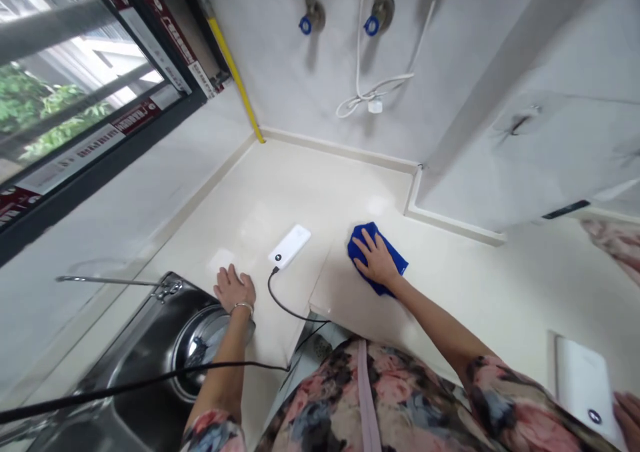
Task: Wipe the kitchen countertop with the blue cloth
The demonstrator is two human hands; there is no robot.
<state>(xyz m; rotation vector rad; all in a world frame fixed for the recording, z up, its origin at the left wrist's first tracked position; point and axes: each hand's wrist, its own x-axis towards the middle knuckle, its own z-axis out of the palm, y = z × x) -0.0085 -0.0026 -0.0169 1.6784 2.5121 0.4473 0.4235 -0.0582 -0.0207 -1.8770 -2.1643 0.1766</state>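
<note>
Blue cloth (395, 257) lies on the pale glossy desk (280, 179) directly beneath the right hand (379, 264), whose fingers (369, 240) are spread flat across it, pressing down from above without curling round it; a margin of fabric shows past the fingertips and on both sides of the palm. The cloth's longer axis slants from upper left to lower right, with one corner pointing right, beyond the wrist, while the fingers aim toward the upper left. Left of it, just across a seam in the desk, a white power bank (290, 247) lies on a diagonal, a black cable (283, 303) plugged into its lower end. The left hand (235, 292), bracelet (243, 308) at the wrist, rests palm down with fingers apart, between that power bank and a steel sink (145, 345) with a faucet (161, 292). Behind the desk rise grey-white walls (430, 105) bearing two blue-handled valves (310, 22) and a yellow pipe (235, 72), beside a dark-framed window (60, 99). At lower right, another person's hand (629, 409), cut off by the edge, is beside a second power bank (583, 379).
</note>
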